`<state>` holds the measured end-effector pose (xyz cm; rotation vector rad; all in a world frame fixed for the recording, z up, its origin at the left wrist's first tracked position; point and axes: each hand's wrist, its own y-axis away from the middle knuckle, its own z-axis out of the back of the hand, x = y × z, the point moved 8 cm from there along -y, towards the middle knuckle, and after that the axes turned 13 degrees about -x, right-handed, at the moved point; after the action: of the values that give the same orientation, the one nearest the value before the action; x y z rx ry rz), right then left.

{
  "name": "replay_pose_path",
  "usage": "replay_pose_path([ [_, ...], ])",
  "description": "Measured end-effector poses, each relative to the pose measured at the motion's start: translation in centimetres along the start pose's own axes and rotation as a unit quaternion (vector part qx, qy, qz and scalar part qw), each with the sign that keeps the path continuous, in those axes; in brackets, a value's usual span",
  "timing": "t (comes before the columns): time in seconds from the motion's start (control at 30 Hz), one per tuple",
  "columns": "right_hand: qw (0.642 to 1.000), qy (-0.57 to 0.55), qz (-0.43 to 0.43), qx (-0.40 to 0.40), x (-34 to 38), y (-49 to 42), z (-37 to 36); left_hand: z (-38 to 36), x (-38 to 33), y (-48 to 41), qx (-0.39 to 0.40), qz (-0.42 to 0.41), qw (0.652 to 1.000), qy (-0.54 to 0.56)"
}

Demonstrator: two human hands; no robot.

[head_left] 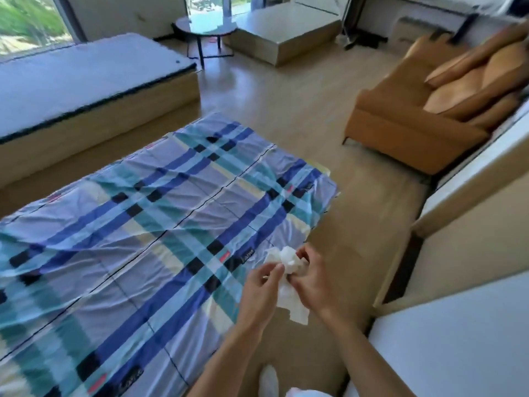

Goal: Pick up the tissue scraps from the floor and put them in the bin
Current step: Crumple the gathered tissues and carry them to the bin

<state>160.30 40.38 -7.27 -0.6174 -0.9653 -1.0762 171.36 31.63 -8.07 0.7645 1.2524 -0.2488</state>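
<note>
A crumpled bunch of white tissue scraps point(289, 263) is held between both hands, above the corner of the bed. My right hand point(310, 277) grips the wad from the right, fingers curled around it, and a loose flap hangs down below. My left hand point(262, 287) pinches the tissue's left edge with fingertips together. No bin shows anywhere in the head view. No scraps are visible on the wooden floor point(369, 219).
A bed with a blue plaid sheet point(143, 239) fills the left and middle. An orange armchair point(429, 110) stands at the right, a pale cabinet point(469, 230) runs along the right edge. A second bed point(86, 81), a round table point(204, 27) and a low platform point(283, 32) lie farther back.
</note>
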Motion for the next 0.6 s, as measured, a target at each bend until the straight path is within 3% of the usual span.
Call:
replay_pose_path([
  [0.2,0.990,0.035,-0.016,-0.139,-4.4,-9.8,9.8,-12.2,-4.7,-4.6,0.064,-0.041,0.996,-0.046],
  [0.43,0.969,0.051,-0.040,-0.237,-8.5,-20.7,16.2,-25.5,-8.6,-14.1,0.139,-0.080,0.983,-0.085],
  [0.6,0.948,0.012,-0.077,-0.308,-10.1,-28.0,21.4,-36.6,-11.4,-18.5,0.237,-0.092,0.961,-0.113],
])
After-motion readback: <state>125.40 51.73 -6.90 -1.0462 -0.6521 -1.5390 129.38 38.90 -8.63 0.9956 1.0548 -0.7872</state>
